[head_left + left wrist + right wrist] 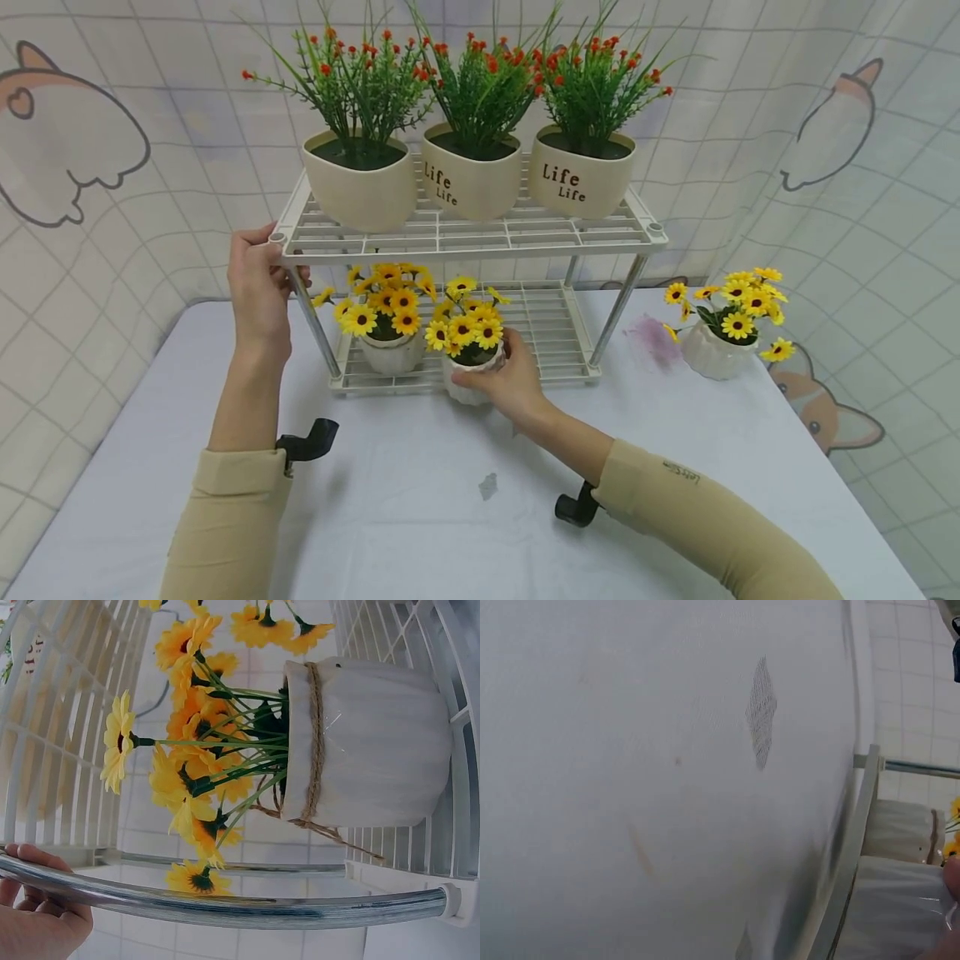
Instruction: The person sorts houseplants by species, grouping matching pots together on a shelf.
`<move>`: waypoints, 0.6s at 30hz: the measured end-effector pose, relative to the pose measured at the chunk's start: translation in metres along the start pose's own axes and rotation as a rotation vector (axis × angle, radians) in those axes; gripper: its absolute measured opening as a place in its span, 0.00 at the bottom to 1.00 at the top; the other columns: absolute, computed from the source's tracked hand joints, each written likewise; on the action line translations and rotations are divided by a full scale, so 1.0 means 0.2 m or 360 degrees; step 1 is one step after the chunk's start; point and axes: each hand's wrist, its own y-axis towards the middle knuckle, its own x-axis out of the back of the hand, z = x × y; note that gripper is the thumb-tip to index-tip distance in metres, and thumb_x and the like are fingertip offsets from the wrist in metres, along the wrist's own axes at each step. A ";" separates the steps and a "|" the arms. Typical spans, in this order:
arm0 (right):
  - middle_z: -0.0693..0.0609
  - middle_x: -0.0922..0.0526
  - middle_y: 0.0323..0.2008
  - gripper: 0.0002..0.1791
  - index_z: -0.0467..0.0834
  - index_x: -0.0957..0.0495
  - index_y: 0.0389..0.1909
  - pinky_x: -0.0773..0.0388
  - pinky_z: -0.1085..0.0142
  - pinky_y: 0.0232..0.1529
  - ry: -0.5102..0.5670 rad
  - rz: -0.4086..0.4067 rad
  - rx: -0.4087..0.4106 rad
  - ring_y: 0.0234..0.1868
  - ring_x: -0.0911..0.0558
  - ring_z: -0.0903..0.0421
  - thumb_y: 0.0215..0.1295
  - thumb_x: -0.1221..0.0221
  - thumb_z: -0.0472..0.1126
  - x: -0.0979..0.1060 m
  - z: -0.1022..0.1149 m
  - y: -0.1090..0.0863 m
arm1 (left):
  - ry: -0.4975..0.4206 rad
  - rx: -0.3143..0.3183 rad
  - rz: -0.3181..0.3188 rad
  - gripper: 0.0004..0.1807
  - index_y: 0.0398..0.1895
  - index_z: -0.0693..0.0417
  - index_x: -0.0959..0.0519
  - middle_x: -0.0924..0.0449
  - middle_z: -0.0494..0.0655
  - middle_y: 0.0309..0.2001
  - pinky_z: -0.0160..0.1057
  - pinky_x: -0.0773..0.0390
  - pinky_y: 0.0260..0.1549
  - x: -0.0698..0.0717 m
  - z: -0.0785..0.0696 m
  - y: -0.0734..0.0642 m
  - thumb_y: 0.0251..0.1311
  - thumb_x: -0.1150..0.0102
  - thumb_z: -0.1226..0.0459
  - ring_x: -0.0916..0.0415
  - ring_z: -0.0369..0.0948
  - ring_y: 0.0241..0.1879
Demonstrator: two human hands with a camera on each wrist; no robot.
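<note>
A two-tier white wire rack [480,247] stands on the table. My left hand [258,287] grips its upper front left corner; in the left wrist view, the fingers [45,900] curl behind the metal post [247,906]. My right hand [513,383] holds a small white pot [468,392] of yellow daisy-like flowers [468,325], thumb in front and fingers at its right side. The pot is upright at the lower tier's front edge. To its left on that tier sits a similar flower pot [393,357], with twine around its rim in the left wrist view.
On the upper tier stand three cream planters [360,196] with red-flowered plants. Another white pot [716,354] of yellow flowers stands on the table right of the rack. A patterned curtain [180,167] hangs behind. Dark wrist mounts [307,442] stick out from both sleeves.
</note>
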 end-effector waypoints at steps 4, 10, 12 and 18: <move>0.44 0.31 0.68 0.51 0.40 0.39 0.73 0.43 0.48 0.73 -0.0066 0.0017 0.0089 0.71 0.34 0.46 0.51 0.21 0.39 0.01 -0.01 0.02 | -0.0001 0.0002 0.0000 0.15 0.56 0.50 0.30 0.22 0.52 0.47 0.36 0.28 0.41 0.00 0.00 0.00 0.73 0.63 0.59 0.31 0.41 0.33; 0.46 0.30 0.66 0.50 0.42 0.38 0.72 0.41 0.48 0.72 -0.0038 0.0030 0.0064 0.70 0.33 0.48 0.52 0.21 0.43 0.03 -0.02 0.08 | -0.0017 0.0001 0.0009 0.16 0.56 0.50 0.30 0.22 0.49 0.46 0.37 0.28 0.41 0.00 0.00 0.01 0.73 0.63 0.59 0.31 0.41 0.33; 0.45 0.30 0.67 0.52 0.40 0.39 0.73 0.40 0.48 0.72 -0.0072 0.0026 0.0077 0.70 0.33 0.46 0.52 0.21 0.45 0.03 -0.02 0.10 | -0.0012 0.0005 0.0005 0.16 0.57 0.50 0.30 0.22 0.49 0.46 0.36 0.28 0.41 0.00 0.00 0.01 0.73 0.63 0.59 0.31 0.41 0.33; 0.43 0.31 0.67 0.53 0.41 0.40 0.73 0.31 0.50 0.66 -0.0139 0.0022 0.0056 0.66 0.30 0.46 0.52 0.21 0.48 0.01 -0.02 0.15 | -0.0018 0.0018 -0.0001 0.15 0.56 0.50 0.30 0.22 0.50 0.46 0.36 0.28 0.40 0.00 0.00 0.00 0.73 0.63 0.59 0.31 0.41 0.32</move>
